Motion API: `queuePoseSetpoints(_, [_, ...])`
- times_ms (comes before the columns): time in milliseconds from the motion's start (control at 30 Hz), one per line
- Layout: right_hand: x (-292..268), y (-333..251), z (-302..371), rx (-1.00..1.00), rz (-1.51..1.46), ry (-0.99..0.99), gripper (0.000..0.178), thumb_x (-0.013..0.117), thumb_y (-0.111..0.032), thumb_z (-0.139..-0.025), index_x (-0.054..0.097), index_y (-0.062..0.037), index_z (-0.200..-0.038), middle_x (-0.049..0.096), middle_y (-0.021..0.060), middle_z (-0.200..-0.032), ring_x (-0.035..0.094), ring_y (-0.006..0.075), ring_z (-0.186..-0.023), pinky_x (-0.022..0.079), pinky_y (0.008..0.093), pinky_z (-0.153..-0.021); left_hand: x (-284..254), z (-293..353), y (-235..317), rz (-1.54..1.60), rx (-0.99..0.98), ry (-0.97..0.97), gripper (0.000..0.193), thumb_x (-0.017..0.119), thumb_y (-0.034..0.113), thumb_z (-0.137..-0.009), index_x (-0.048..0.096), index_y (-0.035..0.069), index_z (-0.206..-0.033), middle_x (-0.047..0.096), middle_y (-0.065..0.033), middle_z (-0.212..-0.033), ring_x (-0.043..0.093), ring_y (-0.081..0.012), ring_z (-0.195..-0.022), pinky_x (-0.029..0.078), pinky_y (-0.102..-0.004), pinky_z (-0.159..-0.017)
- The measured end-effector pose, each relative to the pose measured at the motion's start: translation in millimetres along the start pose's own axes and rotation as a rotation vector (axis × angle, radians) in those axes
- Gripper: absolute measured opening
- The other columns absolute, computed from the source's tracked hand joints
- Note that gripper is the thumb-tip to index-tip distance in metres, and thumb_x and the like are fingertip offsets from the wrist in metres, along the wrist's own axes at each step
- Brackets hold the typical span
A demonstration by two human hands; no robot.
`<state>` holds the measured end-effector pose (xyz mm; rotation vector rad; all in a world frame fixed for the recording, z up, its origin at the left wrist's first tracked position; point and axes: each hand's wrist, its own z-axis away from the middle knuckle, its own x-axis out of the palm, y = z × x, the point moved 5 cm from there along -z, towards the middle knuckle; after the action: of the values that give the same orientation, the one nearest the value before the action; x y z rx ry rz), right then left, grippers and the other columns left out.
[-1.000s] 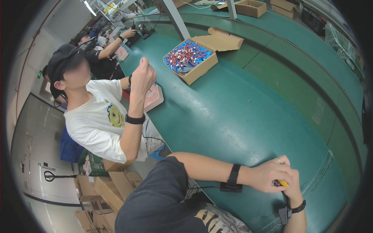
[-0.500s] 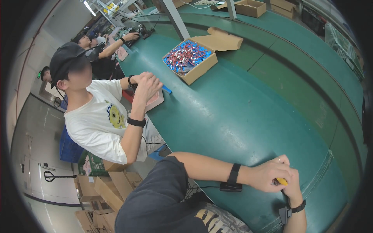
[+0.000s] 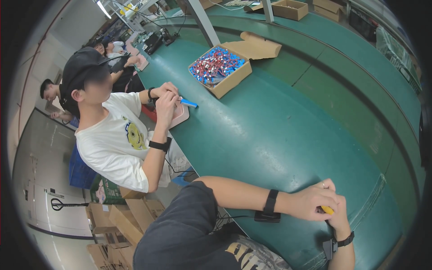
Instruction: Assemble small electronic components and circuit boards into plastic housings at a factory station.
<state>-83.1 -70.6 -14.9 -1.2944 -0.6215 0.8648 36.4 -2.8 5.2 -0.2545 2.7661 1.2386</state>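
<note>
From where I'm standing, the person's left hand (image 3: 310, 204) and right hand (image 3: 340, 215) are meeting over the green table (image 3: 270, 135), fingers curling inward and touching. A small yellow object (image 3: 327, 210) is peeking out between them, mostly hidden by the fingers; I can't tell which hand is gripping it. A black strap (image 3: 271, 201) is circling the left wrist, with a black box (image 3: 267, 217) sitting just beneath, and a dark band (image 3: 346, 240) is circling the right wrist, a grey device (image 3: 330, 248) hanging beside it. Farther along on the left, a co-worker (image 3: 110, 135) in a white shirt and black cap is bringing both hands together around a blue piece (image 3: 189, 103), above a pink tray (image 3: 181, 118). An open cardboard box (image 3: 231, 81) is standing near the co-worker, brimming with blue parts (image 3: 213, 65) and red wires.
</note>
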Motion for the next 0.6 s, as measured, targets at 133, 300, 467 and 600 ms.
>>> queuePoseSetpoints(133, [1.8,0.2,-2.7,0.001,0.008,-0.011,0.005,0.068,0.0,-0.085,0.073,-0.0014,-0.086,0.072,0.0035,-0.081,0.066,0.0109,-0.075,0.052,0.026,-0.064,-1.4,2.5,-2.1,0.0,0.012,0.007,0.022,0.08,0.005,-0.073,0.066,0.008,-0.09,0.067,-0.0044,-0.1,0.052,-0.0323,-0.096,0.048,-0.0396,-0.082])
queuePoseSetpoints(300, [2.5,3.5,-2.1,-0.02,0.03,-0.023,0.005,0.068,0.0,-0.086,0.073,-0.0013,-0.086,0.072,0.004,-0.082,0.067,0.0113,-0.075,0.053,0.0261,-0.064,-2.1,4.5,-4.3,0.031,-0.033,0.003,0.022,0.079,0.004,-0.073,0.065,0.009,-0.089,0.066,-0.0042,-0.099,0.051,-0.0321,-0.096,0.047,-0.04,-0.081])
queuePoseSetpoints(467, [2.3,8.6,-1.5,0.022,-0.051,-0.016,0.004,0.069,0.001,-0.086,0.073,-0.0012,-0.086,0.073,0.0046,-0.083,0.067,0.0116,-0.076,0.053,0.0264,-0.065,-1.9,3.9,-4.6,0.048,-0.059,0.001,0.022,0.078,0.003,-0.072,0.064,0.009,-0.089,0.066,-0.004,-0.097,0.051,-0.032,-0.096,0.047,-0.0404,-0.081])
queuePoseSetpoints(600, [2.0,8.1,-0.9,0.015,-0.06,-0.024,0.004,0.07,0.001,-0.086,0.073,-0.0011,-0.086,0.072,0.0048,-0.083,0.068,0.0118,-0.077,0.054,0.0267,-0.065,-2.0,3.3,-2.8,0.042,-0.063,-0.007,0.022,0.077,0.002,-0.072,0.064,0.008,-0.089,0.065,-0.0037,-0.096,0.05,-0.0317,-0.097,0.047,-0.0399,-0.081])
